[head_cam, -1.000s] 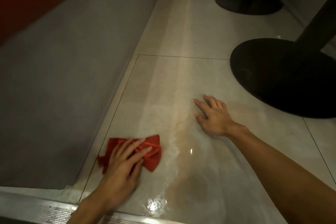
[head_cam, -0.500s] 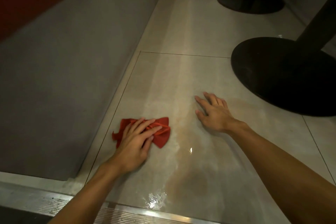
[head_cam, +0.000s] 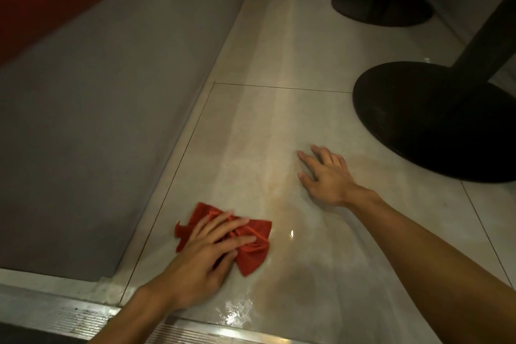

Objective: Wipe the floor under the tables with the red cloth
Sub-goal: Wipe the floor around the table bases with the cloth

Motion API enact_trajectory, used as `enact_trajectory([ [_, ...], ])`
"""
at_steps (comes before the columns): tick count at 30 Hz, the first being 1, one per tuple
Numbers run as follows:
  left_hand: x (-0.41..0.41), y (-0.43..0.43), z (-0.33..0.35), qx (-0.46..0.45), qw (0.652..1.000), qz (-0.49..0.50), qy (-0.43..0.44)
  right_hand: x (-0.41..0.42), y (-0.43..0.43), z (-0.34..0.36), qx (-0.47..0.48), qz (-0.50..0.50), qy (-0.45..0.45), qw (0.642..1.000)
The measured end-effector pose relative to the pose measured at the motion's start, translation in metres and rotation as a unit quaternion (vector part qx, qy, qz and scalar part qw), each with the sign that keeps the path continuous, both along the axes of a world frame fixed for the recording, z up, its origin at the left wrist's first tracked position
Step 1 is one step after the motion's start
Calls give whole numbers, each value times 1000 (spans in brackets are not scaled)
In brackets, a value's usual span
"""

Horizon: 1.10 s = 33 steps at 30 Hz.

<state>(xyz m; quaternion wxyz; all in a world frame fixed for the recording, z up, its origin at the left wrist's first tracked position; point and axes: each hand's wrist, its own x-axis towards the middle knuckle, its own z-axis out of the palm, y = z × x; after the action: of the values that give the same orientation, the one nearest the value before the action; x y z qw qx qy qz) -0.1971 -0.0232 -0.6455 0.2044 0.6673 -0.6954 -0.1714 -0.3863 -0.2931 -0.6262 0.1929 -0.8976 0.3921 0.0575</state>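
Down flat: left hand (head_cam: 205,258) on cloth (head_cam: 252,255), right hand (head_cam: 328,180) on floor (head_cam: 279,114)

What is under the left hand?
The left hand presses flat on a crumpled red cloth, which lies on the tile floor. The cloth's middle is covered by the hand, so it cannot be seen.

The left hand (head_cam: 205,255) presses flat, fingers spread and straight, on a crumpled red cloth (head_cam: 245,243) lying on the glossy beige tiled floor (head_cam: 279,126), near a grey wall panel (head_cam: 97,120). The right hand (head_cam: 325,176) rests open, palm down, on the wet-looking tile, well apart from the cloth. A round black table base (head_cam: 435,123) stands beside it; a second black round base (head_cam: 382,7) sits farther back.
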Motion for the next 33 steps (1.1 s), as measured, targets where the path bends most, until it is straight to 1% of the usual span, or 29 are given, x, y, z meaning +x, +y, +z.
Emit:
enact_trajectory([
  [3,16,-2,2,1,1000,3,14,-1,0,-2,-3,0,-5,1000],
  [6,26,-29,-2,-15,998,64,13,-1,1,-1,2,-1,-5,1000],
  [10,28,-81,-3,-7,991,135,2,-1,1,-1,1,-2,-2,1000],
  [13,24,-106,-1,6,988,155,0,0,1,-1,4,-2,-1,1000],
  [15,19,-111,1,17,988,151,4,0,0,-1,3,-4,3,1000],
  [18,13,-95,1,19,993,114,15,-1,0,-1,4,-6,1,1000],
  [21,3,-53,1,7,998,52,21,-2,0,-2,3,-3,-2,1000],
  [24,0,-10,6,20,1000,15,16,-3,-1,-1,6,2,-3,1000],
  [26,10,11,4,18,999,31,5,-3,0,-1,4,5,-1,1000],
  [29,21,27,-2,4,992,125,0,-3,0,0,7,5,2,1000],
  [31,13,33,-4,-6,984,177,-11,-2,1,-1,5,2,4,1000],
  [33,-9,39,-5,-15,981,193,-21,-1,1,-1,1,-1,7,1000],
])
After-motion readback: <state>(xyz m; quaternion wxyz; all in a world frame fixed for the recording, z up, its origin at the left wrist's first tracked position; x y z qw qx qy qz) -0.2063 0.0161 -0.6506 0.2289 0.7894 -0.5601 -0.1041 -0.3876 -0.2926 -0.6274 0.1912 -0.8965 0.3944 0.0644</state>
